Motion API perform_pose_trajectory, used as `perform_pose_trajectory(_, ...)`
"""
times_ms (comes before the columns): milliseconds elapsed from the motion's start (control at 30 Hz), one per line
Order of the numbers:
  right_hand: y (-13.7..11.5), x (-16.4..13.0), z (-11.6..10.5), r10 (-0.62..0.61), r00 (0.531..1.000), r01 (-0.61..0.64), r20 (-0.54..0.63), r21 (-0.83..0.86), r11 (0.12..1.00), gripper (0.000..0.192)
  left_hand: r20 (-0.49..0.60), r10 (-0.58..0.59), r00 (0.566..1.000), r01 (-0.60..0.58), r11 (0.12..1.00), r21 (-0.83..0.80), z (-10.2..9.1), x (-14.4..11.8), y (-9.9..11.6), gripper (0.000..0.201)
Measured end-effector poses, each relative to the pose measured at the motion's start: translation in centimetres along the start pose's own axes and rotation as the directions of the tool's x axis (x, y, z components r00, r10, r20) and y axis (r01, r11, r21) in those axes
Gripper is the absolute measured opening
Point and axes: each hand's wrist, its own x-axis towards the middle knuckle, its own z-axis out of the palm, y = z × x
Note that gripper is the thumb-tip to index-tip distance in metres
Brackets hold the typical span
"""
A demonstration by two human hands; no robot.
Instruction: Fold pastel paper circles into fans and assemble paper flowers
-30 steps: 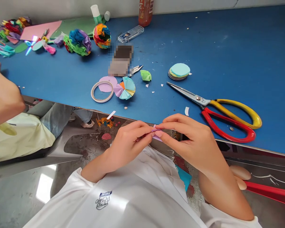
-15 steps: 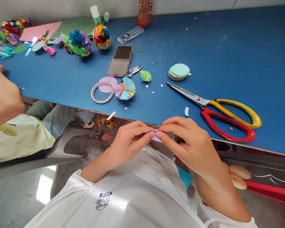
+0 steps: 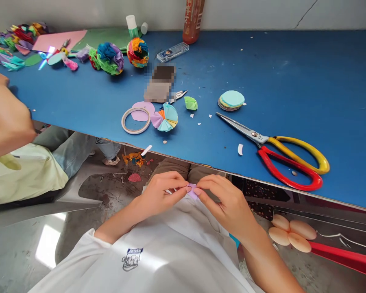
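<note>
Fingertips of the left hand and right hand pinch 1 small purple paper piece between them below the blue table edge, with scissors and a tape ring beyond.

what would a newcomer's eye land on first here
Probably the big scissors with one red and one yellow handle, lying on the blue table at the right. Next, the left hand and right hand pinching a small purple paper between them, below the table's near edge. Bright paper balls sit at the far left.
</note>
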Motion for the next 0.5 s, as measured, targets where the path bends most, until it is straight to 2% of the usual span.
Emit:
perform_pose_trajectory(100, 0.4, -1.5, -0.7, 0.015, 0.998, -0.017, -0.066, -0.036, 0.999, 0.009, -0.006, 0.023, 1.0, -0.022, 0.998, 0.064, -0.8, -0.9, -0.9, 0.017)
perform_pose_trajectory(167, 1.4, -2.6, -2.6, 0.024, 0.975, -0.068, -0.22, -0.191, 0.979, 0.015, -0.022, 0.038, 0.999, -0.035, 0.993, 0.113, -1.5, -1.7, -1.6, 0.017)
perform_pose_trajectory(200, 2.2, -3.0, -3.8, 0.024, 0.954, -0.124, -0.3, -0.317, 0.94, 0.018, -0.031, 0.045, 0.999, -0.04, 0.989, 0.142, -1.9, -2.0, -2.0, 0.017)
perform_pose_trajectory(267, 4.0, -3.5, -6.8, -0.006, 0.913, -0.247, -0.409, -0.564, 0.788, 0.014, -0.041, 0.046, 0.998, -0.037, 0.978, 0.203, -2.5, -2.8, -2.7, 0.017)
perform_pose_trajectory(300, 4.9, -3.5, -8.2, 0.002, 0.915, -0.288, -0.403, -0.651, 0.702, 0.01, -0.03, 0.041, 0.999, -0.033, 0.971, 0.239, -2.8, -3.0, -3.1, 0.016)
perform_pose_trajectory(367, 6.6, -3.0, -10.8, 0.093, 0.954, -0.283, -0.286, -0.746, 0.603, 0.011, -0.029, 0.084, 0.996, -0.073, 0.958, 0.276, -3.3, -3.3, -3.8, 0.015)
perform_pose_trajectory(433, 7.7, -2.0, -12.3, 0.192, 0.971, -0.23, -0.14, -0.76, 0.608, 0.019, -0.039, 0.141, 0.989, -0.123, 0.946, 0.299, -3.7, -3.4, -4.2, 0.015)
perform_pose_trajectory(500, 8.1, -0.6, -12.8, 0.275, 0.96, -0.218, -0.047, -0.741, 0.635, 0.025, -0.056, 0.183, 0.982, -0.157, 0.936, 0.315, -4.1, -3.3, -4.4, 0.014)
